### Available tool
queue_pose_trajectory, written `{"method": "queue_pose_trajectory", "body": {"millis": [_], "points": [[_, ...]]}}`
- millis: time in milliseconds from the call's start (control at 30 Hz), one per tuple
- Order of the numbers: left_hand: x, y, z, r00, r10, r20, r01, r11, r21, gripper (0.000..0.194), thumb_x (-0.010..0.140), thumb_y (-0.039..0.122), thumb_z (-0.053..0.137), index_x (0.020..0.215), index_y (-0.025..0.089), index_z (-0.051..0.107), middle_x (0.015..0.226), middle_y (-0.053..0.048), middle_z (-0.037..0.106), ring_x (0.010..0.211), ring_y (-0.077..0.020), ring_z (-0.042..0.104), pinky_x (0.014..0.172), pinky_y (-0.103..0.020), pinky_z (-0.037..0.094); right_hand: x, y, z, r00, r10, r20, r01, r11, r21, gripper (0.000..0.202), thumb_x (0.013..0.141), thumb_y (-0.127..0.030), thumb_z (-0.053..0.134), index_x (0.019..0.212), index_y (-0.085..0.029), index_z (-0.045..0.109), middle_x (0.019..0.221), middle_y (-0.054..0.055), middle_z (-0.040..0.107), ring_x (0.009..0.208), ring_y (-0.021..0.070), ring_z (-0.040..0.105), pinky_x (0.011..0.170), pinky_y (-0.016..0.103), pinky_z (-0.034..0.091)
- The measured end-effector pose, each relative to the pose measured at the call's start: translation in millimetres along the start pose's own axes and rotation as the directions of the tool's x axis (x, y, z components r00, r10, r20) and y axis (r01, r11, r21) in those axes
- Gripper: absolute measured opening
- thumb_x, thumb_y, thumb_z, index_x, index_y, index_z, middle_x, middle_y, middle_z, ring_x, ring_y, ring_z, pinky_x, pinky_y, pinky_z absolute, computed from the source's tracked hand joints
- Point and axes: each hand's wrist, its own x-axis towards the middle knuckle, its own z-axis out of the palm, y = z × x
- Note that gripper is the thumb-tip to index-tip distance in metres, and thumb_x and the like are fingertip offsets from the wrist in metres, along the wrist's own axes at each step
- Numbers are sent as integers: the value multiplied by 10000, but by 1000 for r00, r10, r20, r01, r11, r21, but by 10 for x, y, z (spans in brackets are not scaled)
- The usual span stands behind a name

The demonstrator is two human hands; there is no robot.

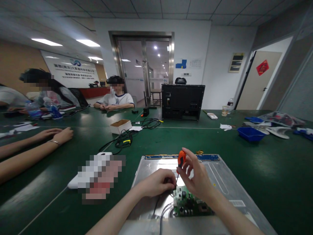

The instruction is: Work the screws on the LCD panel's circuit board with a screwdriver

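Your right hand (pixel 199 178) had the screwdriver (pixel 181 159) pinched, tip down by the far-left corner of the board (pixel 187 200) on the panel (pixel 220 176). Left hand (pixel 158 182) curled beside it, couldn't tell if holding anything.

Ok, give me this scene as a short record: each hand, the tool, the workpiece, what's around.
Right hand: holding orange-and-black screwdriver
Screwdriver: near upright, tip down
Left hand: close to the tip; grip unclear
Workpiece: green circuit board on silvery panel
Surface: green table
Around: blue tray to the right, small box beyond the panel, leftward
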Motion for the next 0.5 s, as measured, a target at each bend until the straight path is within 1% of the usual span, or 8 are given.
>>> {"method": "queue_pose_trajectory", "body": {"millis": [133, 300, 500], "points": [[19, 0, 1, 1000, -14, 14, 15, 999, -47, 38, 761, 139, 622, 774, 174, 626, 758, 13, 610, 741, -165, 549, 699, -253, 435, 10, -5, -16, 1000, -15, 1, 15, 1000, 15, 617, 948, -194, 508, 1502, -275, 249, 829, 20, 660, 555, 139, 612, 455, 219, 491], [36, -21, 27, 999, -38, 2, 38, 999, -28, 25, 778, 166, 603, 793, 177, 620, 757, 8, 611, 737, -172, 555, 700, -262, 436, 27, -20, -25, 999, -40, 5, 40, 999, 11, 626, 936, -169, 514, 1499, -273, 260, 878, 35, 677, 573, 138, 625, 463, 216, 494], [48, -47, 33, 1000, 9, 7, -9, 1000, 19, 59, 803, 196, 591, 843, 170, 624, 759, 8, 587, 697, -160, 516, 658, -255, 401, 25, -10, -20, 999, -54, -7, 54, 999, 1, 639, 920, -156, 527, 1495, -263, 270, 894, 43, 675, 580, 135, 626, 466, 209, 500]]}}
